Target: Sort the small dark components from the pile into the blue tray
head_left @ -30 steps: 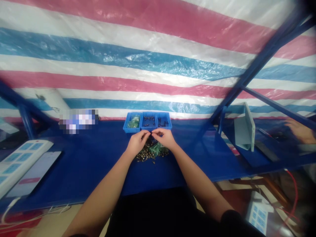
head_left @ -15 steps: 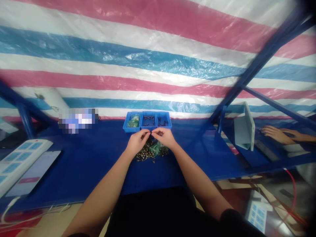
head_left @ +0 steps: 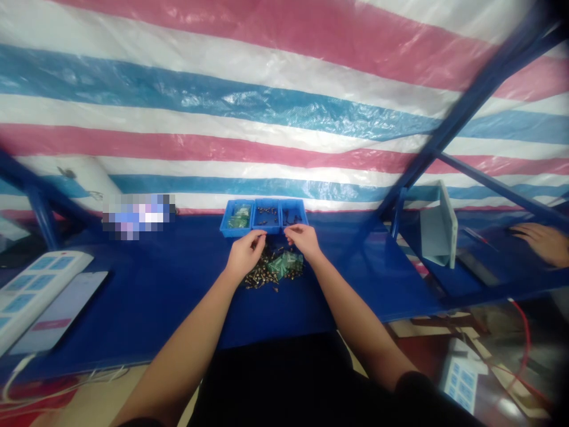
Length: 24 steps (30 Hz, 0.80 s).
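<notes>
The left hand (head_left: 243, 254) and right hand (head_left: 304, 241) hover with curled fingers over a pile of small parts (head_left: 273, 270). Whether either hand grips anything is too small to tell.

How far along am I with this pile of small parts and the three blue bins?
Done: the blue bins each hold some pieces, green ones in the left bin. In hand: left hand and right hand hover between pile and bins; whatever the fingers pinch is too small to see. Left: a sizeable pile lies on the table.
</notes>
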Motion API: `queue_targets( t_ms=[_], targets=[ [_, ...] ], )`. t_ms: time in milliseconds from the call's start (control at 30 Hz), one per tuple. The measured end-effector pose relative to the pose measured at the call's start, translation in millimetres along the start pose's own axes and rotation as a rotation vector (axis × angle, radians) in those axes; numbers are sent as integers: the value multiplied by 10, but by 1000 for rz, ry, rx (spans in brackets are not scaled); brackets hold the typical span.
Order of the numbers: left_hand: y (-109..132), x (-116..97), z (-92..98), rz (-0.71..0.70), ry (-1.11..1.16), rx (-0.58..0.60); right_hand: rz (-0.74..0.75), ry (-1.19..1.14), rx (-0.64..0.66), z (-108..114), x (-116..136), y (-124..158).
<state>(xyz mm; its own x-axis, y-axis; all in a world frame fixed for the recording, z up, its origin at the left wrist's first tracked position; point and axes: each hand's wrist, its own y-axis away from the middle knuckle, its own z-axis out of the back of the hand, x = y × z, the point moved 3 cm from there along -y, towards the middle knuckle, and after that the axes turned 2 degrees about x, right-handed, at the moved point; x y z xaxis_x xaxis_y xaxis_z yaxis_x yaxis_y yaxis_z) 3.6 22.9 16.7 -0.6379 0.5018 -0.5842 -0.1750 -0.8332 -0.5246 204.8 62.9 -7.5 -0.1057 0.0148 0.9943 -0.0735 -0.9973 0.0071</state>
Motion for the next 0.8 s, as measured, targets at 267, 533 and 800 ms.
queue_targets(
  t_ms=[267,533,800],
  targets=[
    [4,-31,20,6,-2,-28,198,-210,-131,39,118,4],
    [3,-12,27,9,-12,-26,359,440,83,98,143,45],
    [0,-23,38,3,-17,-34,420,683,401,-24,122,97]
  ],
)
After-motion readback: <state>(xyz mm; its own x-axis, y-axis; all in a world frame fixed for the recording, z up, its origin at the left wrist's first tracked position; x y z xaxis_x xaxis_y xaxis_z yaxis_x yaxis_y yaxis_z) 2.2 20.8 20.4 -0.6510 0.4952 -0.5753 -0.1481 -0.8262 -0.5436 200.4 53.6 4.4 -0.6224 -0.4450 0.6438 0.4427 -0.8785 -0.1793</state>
